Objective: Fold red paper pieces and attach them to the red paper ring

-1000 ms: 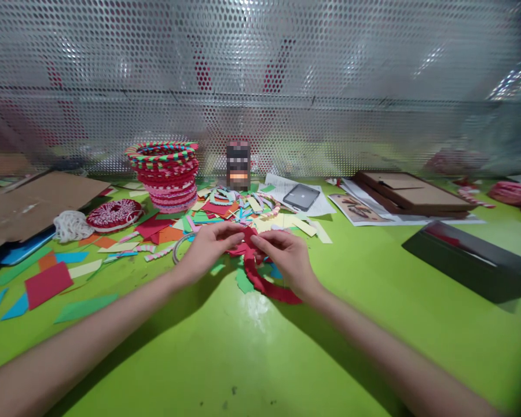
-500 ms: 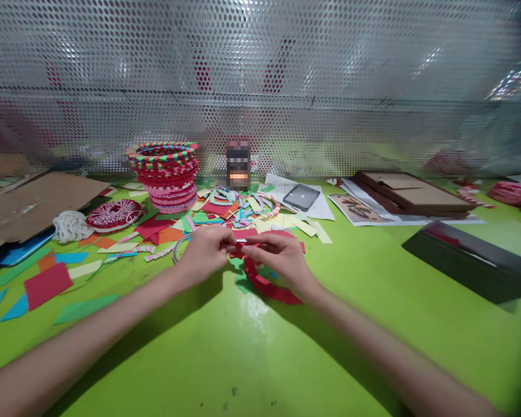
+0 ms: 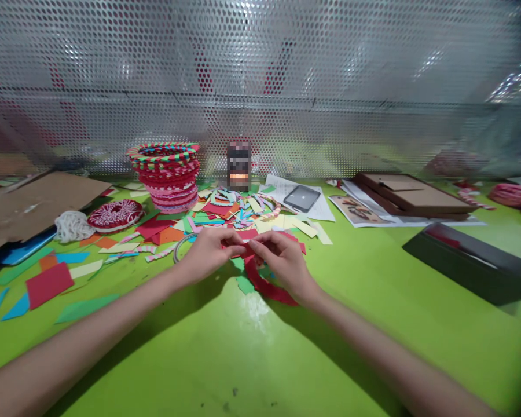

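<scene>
Close together at the middle of the head view, my left hand and my right hand both pinch a small red paper strip. Fingertips hide most of that strip. Below it a curved red paper band with a notched edge runs down under my right hand; whether it joins the strip I cannot tell. Green paper scraps lie beside the band. A grey ring, perhaps a roll of tape, sits partly behind my left hand.
Colourful paper scraps cover the table behind my hands. A woven basket, white yarn and a red-and-white disc stand left. Right are a tablet-like device, brown boards and a dark box.
My left thumb has moved out toward my right fingertips, and both hands now pinch nearer each other. The white bit seen between the fingers no longer shows.
</scene>
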`<move>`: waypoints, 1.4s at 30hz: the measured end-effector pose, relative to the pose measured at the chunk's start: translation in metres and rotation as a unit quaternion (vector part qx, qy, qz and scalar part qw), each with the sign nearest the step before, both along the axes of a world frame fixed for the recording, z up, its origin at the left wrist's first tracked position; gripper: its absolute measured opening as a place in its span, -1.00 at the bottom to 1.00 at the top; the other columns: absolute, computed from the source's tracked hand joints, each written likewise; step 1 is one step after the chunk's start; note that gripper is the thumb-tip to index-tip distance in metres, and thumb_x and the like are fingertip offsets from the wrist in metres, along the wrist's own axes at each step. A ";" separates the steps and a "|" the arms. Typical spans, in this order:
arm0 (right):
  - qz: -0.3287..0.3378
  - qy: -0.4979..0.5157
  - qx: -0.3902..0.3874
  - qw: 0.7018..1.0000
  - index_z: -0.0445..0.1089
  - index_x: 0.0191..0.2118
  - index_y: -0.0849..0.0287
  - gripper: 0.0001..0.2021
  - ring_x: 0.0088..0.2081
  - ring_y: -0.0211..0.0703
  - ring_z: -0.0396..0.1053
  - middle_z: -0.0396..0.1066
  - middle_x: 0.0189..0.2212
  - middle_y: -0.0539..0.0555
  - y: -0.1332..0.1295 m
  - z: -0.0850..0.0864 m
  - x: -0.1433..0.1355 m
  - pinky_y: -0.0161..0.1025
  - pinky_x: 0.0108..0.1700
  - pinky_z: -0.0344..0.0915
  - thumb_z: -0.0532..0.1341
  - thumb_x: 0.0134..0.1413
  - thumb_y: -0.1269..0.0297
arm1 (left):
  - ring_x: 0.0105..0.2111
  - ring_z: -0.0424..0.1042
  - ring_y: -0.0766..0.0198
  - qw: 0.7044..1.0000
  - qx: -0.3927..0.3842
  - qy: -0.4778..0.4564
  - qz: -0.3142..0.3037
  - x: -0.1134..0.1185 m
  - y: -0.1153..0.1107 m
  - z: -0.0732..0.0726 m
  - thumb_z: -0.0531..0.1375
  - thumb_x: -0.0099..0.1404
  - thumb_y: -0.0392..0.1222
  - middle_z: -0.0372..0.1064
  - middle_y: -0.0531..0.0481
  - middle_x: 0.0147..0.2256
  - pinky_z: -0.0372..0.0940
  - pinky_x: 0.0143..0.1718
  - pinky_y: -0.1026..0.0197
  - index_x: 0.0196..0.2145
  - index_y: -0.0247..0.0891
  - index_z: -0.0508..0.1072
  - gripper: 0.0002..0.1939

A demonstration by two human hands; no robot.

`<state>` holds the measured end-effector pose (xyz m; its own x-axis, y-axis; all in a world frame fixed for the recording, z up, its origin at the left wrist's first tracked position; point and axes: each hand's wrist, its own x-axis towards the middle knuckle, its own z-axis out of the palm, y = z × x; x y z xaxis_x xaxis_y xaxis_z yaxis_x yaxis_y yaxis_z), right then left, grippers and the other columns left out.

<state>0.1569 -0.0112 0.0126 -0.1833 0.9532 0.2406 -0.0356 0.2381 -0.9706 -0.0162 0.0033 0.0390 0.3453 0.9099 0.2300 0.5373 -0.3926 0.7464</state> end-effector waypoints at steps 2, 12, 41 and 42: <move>0.016 -0.008 -0.001 1.000 0.47 -0.35 0.17 -0.81 -0.44 -0.26 0.38 0.48 -0.45 0.04 -0.001 0.001 -0.001 -0.27 -0.37 0.31 0.31 0.03 0.14 | -0.47 0.36 0.28 1.000 0.012 0.017 0.013 -0.001 0.001 -0.002 0.25 0.12 -0.29 0.42 0.04 -0.53 0.19 -0.39 0.26 -0.54 -0.30 0.44 -0.89; 0.149 0.055 -0.140 0.977 0.52 -0.43 0.20 -0.78 -0.50 -0.35 0.28 0.38 -0.55 -0.02 0.015 -0.012 0.018 -0.31 -0.38 0.23 0.40 -0.10 0.14 | -0.48 0.36 0.33 0.996 0.013 -0.080 -0.033 -0.005 0.006 -0.007 0.22 0.06 -0.40 0.43 0.06 -0.53 0.21 -0.42 0.31 -0.53 -0.28 0.49 -0.91; 0.042 -0.035 0.016 0.998 0.57 -0.33 0.16 -0.86 -0.48 -0.26 0.38 0.46 -0.48 0.02 0.013 -0.012 0.012 -0.23 -0.39 0.36 0.28 -0.06 0.34 | -0.50 0.33 0.32 0.956 -0.243 -0.165 -0.026 -0.007 0.011 -0.010 0.31 0.10 -0.12 0.44 -0.04 -0.47 0.17 -0.47 0.25 -0.35 -0.31 0.58 -0.79; 0.040 -0.047 0.025 0.998 0.58 -0.33 0.15 -0.86 -0.47 -0.25 0.38 0.46 -0.47 0.03 0.013 -0.012 0.012 -0.22 -0.38 0.36 0.27 -0.06 0.36 | -0.47 0.35 0.31 0.956 -0.241 -0.162 -0.028 -0.007 0.011 -0.010 0.31 0.10 -0.12 0.46 -0.06 -0.45 0.19 -0.45 0.25 -0.34 -0.32 0.59 -0.78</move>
